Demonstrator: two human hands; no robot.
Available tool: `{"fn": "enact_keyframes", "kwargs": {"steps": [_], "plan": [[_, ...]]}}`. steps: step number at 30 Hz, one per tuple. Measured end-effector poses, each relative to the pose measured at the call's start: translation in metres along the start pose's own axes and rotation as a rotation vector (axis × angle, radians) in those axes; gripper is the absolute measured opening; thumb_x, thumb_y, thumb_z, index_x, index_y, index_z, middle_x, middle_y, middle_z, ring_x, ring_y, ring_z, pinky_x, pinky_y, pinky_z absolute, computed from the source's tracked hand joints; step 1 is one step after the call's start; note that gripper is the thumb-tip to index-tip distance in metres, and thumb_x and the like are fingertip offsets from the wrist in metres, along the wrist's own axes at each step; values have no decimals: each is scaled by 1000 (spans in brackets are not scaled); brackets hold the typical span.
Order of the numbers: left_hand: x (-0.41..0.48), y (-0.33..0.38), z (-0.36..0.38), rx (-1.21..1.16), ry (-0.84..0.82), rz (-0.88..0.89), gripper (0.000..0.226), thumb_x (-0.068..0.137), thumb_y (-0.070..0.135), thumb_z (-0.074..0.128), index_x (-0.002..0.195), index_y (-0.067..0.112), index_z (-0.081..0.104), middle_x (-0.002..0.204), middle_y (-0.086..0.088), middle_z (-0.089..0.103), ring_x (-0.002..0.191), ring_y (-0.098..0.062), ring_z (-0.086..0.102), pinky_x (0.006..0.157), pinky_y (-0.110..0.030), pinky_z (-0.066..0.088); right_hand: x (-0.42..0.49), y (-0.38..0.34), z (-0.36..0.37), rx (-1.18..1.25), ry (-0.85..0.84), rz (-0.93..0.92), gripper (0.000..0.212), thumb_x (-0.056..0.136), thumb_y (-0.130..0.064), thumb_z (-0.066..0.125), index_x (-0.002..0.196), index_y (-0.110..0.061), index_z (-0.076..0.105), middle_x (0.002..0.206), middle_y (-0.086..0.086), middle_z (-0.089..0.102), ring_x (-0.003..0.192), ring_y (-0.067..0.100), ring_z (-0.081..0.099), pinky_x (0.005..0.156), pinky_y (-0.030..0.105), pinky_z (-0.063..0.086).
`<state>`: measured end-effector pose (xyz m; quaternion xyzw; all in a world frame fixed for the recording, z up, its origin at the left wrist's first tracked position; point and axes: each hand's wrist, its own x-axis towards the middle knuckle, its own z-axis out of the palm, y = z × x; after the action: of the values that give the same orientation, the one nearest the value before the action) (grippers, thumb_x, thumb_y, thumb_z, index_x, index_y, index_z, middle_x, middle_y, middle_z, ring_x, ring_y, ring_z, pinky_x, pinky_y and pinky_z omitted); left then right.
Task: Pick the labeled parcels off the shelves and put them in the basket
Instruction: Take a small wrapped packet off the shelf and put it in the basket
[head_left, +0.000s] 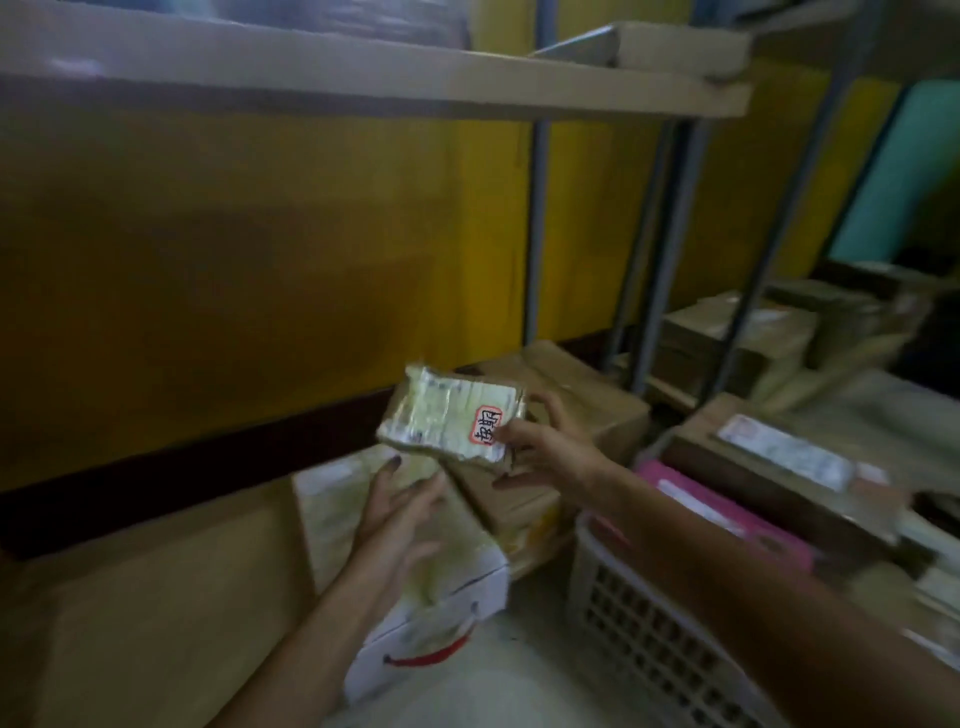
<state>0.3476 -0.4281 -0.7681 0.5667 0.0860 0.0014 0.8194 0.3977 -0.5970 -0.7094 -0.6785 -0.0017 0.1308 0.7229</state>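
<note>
A small flat parcel wrapped in shiny tape, with a white label and a red-edged sticker, is held in the air at the centre. My right hand grips its right end, thumb on top. My left hand is just below it, fingers spread, touching nothing I can make out. The white lattice basket stands at the lower right under my right forearm. It holds a pink parcel and a brown box with a label.
A white box with red markings and brown cartons lie on the floor below the hands. A shelf board runs overhead, with grey uprights behind. More cartons are stacked at the right.
</note>
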Motion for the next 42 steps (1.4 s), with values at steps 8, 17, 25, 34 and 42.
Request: {"fn": "enact_keyframes", "kwargs": {"steps": [8, 17, 25, 34, 42], "plan": [[9, -32, 130, 172, 108, 85, 54, 86, 26, 61, 134, 20, 38, 125, -9, 58, 103, -29, 61, 85, -47, 53, -33, -2, -111, -661, -37, -86, 46, 69, -45, 78, 101, -19, 59, 92, -6, 67, 85, 10, 65, 78, 36, 56], [-12, -78, 248, 415, -308, 254, 66, 78, 27, 70, 132, 40, 35, 104, 25, 53, 83, 9, 60, 61, -12, 51, -85, -3, -249, -297, 164, -234, 90, 78, -14, 74, 144, -44, 20, 117, -3, 58, 98, 13, 65, 63, 30, 58], [-48, -151, 348, 792, -700, 562, 56, 79, 20, 69, 130, 28, 48, 119, 11, 52, 112, -10, 54, 89, -16, 45, -171, 13, -393, -286, 676, -151, 73, 87, -12, 63, 144, -32, 22, 128, 15, 55, 101, 32, 64, 59, 40, 59], [-53, -258, 340, 1409, -1030, 474, 65, 83, 49, 57, 141, 34, 31, 149, 7, 29, 137, -9, 22, 112, -27, 17, -168, 138, -428, -568, 899, 180, 69, 96, -14, 45, 150, -23, 3, 82, 5, 58, 60, 15, 53, 54, 24, 47], [-44, -273, 312, 1653, -1103, 417, 74, 80, 49, 57, 143, 38, 21, 156, 13, -3, 143, -9, -4, 115, -48, 8, -149, 172, -417, -947, 426, 677, 121, 75, -52, 69, 148, -8, -16, 156, 21, -9, 145, 38, 5, 116, 44, 21]]}}
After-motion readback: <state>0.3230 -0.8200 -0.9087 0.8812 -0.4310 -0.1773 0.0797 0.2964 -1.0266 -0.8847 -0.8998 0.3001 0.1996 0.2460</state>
